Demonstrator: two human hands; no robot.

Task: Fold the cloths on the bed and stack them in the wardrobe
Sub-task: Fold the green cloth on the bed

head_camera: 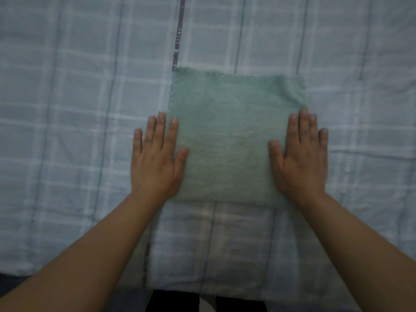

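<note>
A green terry cloth (pixel 234 140) lies flat in the centre of the frame on the bed (pixel 67 109), over its pale checked cover, with the left hand (pixel 156 163) pressed palm-down on its left edge and the right hand (pixel 302 158) on its right edge, fingers (pixel 161 129) stretched out and slightly spread, gripping nothing. It looks light, soft and limp, with a fuzzy nap that should not slip, so it will sag if lifted by one point. The two corners at the upper edge of the cloth, or both side edges at once, seem the best places to pinch it.
</note>
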